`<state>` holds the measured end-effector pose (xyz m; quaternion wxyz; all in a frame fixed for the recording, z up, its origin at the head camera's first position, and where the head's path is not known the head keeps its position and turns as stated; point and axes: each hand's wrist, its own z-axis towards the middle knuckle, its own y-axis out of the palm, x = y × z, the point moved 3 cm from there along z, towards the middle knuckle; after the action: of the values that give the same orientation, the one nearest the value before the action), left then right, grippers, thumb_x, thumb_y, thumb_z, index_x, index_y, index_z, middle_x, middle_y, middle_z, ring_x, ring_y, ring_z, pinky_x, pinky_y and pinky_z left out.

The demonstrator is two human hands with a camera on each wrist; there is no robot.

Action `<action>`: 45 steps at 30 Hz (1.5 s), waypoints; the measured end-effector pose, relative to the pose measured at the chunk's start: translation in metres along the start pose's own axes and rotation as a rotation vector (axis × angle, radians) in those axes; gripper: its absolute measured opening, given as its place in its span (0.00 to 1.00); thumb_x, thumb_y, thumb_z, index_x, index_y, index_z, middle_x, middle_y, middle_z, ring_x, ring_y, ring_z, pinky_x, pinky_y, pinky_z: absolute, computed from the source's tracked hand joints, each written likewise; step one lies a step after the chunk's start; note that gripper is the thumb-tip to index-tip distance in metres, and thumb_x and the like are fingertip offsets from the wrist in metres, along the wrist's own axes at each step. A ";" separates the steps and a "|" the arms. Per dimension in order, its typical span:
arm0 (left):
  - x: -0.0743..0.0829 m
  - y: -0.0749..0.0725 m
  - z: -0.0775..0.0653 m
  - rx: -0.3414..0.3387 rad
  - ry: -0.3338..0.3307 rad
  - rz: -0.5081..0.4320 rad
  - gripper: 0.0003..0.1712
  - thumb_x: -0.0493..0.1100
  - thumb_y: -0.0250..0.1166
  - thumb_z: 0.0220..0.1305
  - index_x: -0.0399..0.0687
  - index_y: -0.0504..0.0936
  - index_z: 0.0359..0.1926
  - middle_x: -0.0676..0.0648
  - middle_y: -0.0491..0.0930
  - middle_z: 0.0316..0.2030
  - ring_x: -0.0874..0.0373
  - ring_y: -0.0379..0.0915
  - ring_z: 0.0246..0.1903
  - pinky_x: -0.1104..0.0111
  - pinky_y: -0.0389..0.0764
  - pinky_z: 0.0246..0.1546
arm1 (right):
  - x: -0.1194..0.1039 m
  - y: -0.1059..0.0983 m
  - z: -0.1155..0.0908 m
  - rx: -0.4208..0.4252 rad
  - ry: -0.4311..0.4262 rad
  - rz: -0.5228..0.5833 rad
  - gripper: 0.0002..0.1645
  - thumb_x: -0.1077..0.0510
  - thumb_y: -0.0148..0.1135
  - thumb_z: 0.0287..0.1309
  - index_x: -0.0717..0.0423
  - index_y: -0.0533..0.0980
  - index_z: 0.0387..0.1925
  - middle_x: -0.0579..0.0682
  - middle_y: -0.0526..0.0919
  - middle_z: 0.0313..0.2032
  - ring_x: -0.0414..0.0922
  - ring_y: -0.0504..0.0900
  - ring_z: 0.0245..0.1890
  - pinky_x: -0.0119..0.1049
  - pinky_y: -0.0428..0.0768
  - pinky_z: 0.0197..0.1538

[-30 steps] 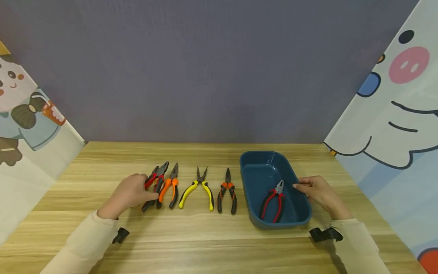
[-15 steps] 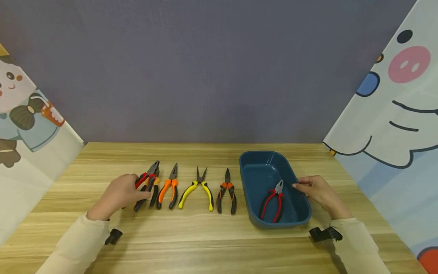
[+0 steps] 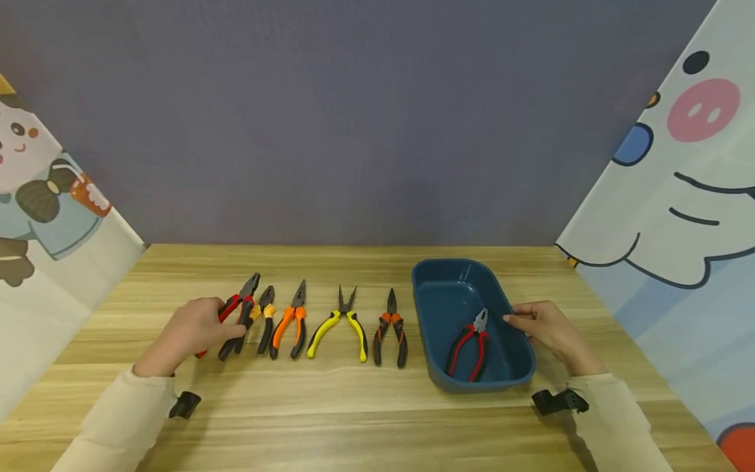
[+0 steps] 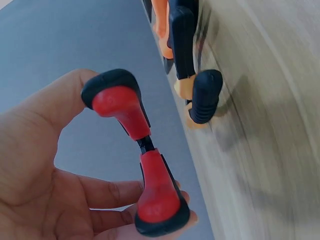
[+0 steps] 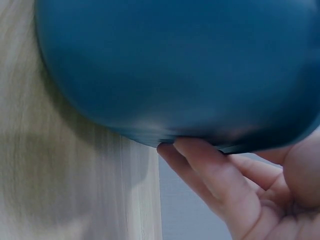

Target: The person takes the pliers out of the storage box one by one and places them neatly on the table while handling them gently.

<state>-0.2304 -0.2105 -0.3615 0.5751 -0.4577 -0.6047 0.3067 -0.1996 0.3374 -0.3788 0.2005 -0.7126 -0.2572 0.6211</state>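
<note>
My left hand [image 3: 189, 331] holds a pair of red-and-black combination pliers [image 3: 250, 286], at the left end of a row of pliers. In the left wrist view its two spread handles [image 4: 159, 187] sit between thumb and fingers. Close beside it lies a pair of yellow-and-black pliers [image 3: 268, 296], partly overlapped by the held pair in the head view. My right hand [image 3: 545, 331] grips the right rim of a dark blue plastic bin [image 3: 454, 288], thumb over the edge and fingers against the outer wall. Inside the bin lies another red-and-black pair of combination pliers [image 3: 468, 347].
Orange-and-black long-nose pliers [image 3: 289, 321], yellow needle-nose pliers [image 3: 345, 314] with spread handles, and dark orange-and-black pliers [image 3: 390, 324] lie in a row left of the bin. A grey panel [image 3: 354, 131] stands behind the wooden table [image 3: 330, 419].
My left hand has moved left with the red-and-black combination pliers, away from the orange pair, uncovering more of the yellow-and-black pliers. The right hand and bin have stayed in place.
</note>
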 end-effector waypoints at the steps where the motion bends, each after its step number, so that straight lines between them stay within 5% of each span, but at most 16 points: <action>1: -0.001 0.000 0.000 0.001 0.000 0.004 0.20 0.51 0.66 0.52 0.42 0.67 0.22 0.51 0.62 0.13 0.61 0.57 0.11 0.68 0.63 0.14 | 0.000 0.000 0.000 -0.001 0.003 -0.002 0.28 0.57 0.57 0.63 0.77 0.68 0.56 0.61 0.84 0.40 0.35 0.81 0.26 0.35 0.81 0.29; 13: -0.011 -0.002 -0.001 -0.001 -0.030 0.023 0.23 0.53 0.66 0.54 0.43 0.65 0.20 0.50 0.62 0.15 0.60 0.57 0.13 0.68 0.62 0.16 | -0.001 0.001 0.000 -0.005 0.015 0.016 0.28 0.57 0.57 0.63 0.77 0.69 0.56 0.61 0.85 0.40 0.36 0.82 0.27 0.35 0.82 0.31; 26: -0.024 0.001 0.011 -0.085 -0.059 -0.018 0.26 0.56 0.64 0.56 0.49 0.60 0.15 0.55 0.54 0.10 0.64 0.48 0.11 0.70 0.59 0.15 | -0.001 0.000 -0.002 -0.012 -0.012 0.037 0.29 0.57 0.56 0.64 0.79 0.67 0.57 0.66 0.83 0.43 0.37 0.84 0.28 0.37 0.83 0.32; 45: -0.037 0.007 0.020 -0.119 -0.084 -0.003 0.23 0.55 0.63 0.56 0.42 0.66 0.23 0.49 0.62 0.19 0.60 0.56 0.15 0.69 0.62 0.17 | 0.001 0.001 -0.001 0.003 0.023 -0.036 0.32 0.55 0.57 0.63 0.78 0.66 0.58 0.68 0.80 0.47 0.36 0.79 0.28 0.35 0.81 0.30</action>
<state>-0.2511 -0.2383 -0.3856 0.5215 -0.4771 -0.6461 0.2881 -0.1987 0.3372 -0.3798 0.2156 -0.7148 -0.2669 0.6094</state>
